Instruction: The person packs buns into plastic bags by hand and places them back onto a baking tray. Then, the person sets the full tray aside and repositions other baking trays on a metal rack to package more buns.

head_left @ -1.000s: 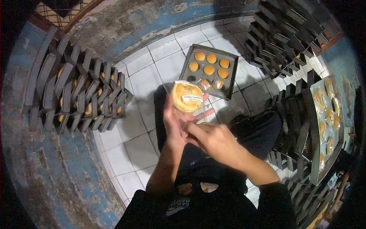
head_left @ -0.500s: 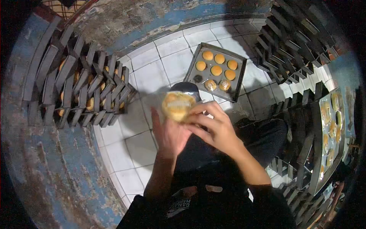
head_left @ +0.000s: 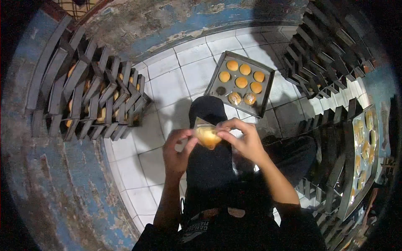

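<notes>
A golden bun in a clear plastic wrapper is held up over my dark-clothed knee. At the wrapper's left side, the thumb and fingers of my left hand pinch its edge. My right hand grips the opposite side the same way. Slight blur hides the wrapper's details. Beyond the knee, a dark metal tray lies on the floor with several bare round buns and two wrapped buns.
Stacked dark trays with buns rise on the left. More stacked trays stand at the upper right. A tray of wrapped buns tops a stack at the right. White floor tiles meet a worn blue wall.
The bun has come down and right, nearer my body. My left hand, earlier spread beneath it, now pinches the wrapper's left edge. My right hand keeps hold of the right side.
</notes>
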Demonstrator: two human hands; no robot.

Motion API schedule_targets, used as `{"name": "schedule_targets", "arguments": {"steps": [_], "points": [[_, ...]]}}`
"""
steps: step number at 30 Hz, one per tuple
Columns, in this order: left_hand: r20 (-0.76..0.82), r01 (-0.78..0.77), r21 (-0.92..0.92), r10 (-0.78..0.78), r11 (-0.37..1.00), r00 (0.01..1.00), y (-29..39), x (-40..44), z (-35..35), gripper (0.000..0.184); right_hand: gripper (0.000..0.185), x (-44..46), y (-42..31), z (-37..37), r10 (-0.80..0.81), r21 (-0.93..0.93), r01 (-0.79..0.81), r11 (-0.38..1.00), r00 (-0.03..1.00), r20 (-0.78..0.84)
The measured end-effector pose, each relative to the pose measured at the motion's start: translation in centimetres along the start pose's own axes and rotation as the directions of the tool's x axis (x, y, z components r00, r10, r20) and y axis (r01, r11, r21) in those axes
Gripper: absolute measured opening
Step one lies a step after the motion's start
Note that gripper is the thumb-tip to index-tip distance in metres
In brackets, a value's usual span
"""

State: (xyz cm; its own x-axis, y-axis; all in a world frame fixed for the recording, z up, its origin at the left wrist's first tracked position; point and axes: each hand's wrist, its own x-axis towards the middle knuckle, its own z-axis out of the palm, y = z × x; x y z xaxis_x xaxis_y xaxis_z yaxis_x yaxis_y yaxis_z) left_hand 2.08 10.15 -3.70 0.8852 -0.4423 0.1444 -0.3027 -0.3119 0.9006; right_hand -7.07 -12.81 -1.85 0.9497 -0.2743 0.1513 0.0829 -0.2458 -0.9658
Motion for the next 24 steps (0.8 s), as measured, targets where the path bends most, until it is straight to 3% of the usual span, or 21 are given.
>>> {"name": "schedule_targets", "arguments": {"steps": [2,4,5,8,9,11,12,14,15,16,18,20,22,23,24], "points": [[-0.001,-0.045,0.026,0.045,0.999,0.999,0.8,0.0,-0.5,0.019,0.017,-0.4,-0.1,-0.1,-0.012,-0.005,0.013,1.0,1.0,0.005],[0.1,0.195,-0.221,-0.176,0.956,0.979,2.1,0.1,-2.1,0.017,0.015,-1.2,-0.3,-0.8,0.201,0.313,-0.192,0.93,0.98,0.004],[0.159,0.297,-0.311,-0.258,0.903,0.953,1.7,-0.1,-3.0,0.021,0.013,-1.5,-1.2,-2.1,0.375,0.383,-0.368,0.847,0.925,0.059],[0.253,0.411,-0.217,-0.356,0.885,0.9,1.0,-0.4,-3.3,0.021,0.015,-1.4,0.6,-2.0,0.417,0.397,-0.412,0.82,0.905,0.079],[0.268,0.384,-0.2,-0.327,0.901,0.906,0.7,0.0,-3.0,0.018,0.015,-1.7,1.2,-1.8,0.421,0.397,-0.417,0.818,0.904,0.081],[0.248,0.351,-0.202,-0.3,0.914,0.921,1.0,-0.6,-3.1,0.018,0.015,-2.4,2.1,-1.4,0.244,0.221,-0.229,0.948,0.969,-0.047],[0.23,0.324,-0.202,-0.277,0.924,0.933,1.3,-1.3,-3.2,0.018,0.016,-3.2,2.2,-1.8,0.147,0.124,-0.143,0.982,0.989,-0.021],[0.261,0.393,-0.217,-0.335,0.893,0.905,-2.4,-4.9,-2.5,0.02,0.017,-5.6,4.1,-0.7,0.164,0.052,-0.163,0.985,0.987,-0.003],[0.288,0.431,-0.236,-0.36,0.871,0.887,-3.2,-5.4,-2.0,0.022,0.017,-6.3,4.5,-0.1,0.274,0.125,-0.272,0.954,0.962,0.001],[0.287,0.437,-0.234,-0.368,0.868,0.884,-4.1,-5.8,-1.8,0.022,0.017,-6.4,5.1,0.0,0.279,0.127,-0.278,0.952,0.96,0.006],[0.282,0.628,-0.137,-0.578,0.766,0.766,-5.2,-7.2,-1.3,0.023,0.016,-7.0,5.9,0.2,0.384,0.081,-0.391,0.917,0.919,0.088],[0.268,0.647,-0.089,-0.608,0.757,0.748,-6.5,-7.5,-0.6,0.023,0.017,-6.4,6.1,-0.2,0.467,0.092,-0.485,0.87,0.869,0.163],[0.327,0.723,-0.201,-0.65,0.661,0.686,-6.6,-7.2,-0.4,0.021,0.028,-5.4,6.7,-0.1,0.572,0.243,-0.644,0.725,0.76,0.307],[0.327,0.721,-0.2,-0.648,0.663,0.687,-6.6,-7.0,-0.2,0.021,0.038,-5.0,6.6,-0.6,0.578,0.25,-0.697,0.672,0.705,0.411],[0.317,0.686,-0.257,-0.611,0.681,0.725,-6.4,-6.7,-0.1,0.022,0.038,-5.0,6.8,-0.7,0.576,0.251,-0.694,0.674,0.707,0.409]]}}
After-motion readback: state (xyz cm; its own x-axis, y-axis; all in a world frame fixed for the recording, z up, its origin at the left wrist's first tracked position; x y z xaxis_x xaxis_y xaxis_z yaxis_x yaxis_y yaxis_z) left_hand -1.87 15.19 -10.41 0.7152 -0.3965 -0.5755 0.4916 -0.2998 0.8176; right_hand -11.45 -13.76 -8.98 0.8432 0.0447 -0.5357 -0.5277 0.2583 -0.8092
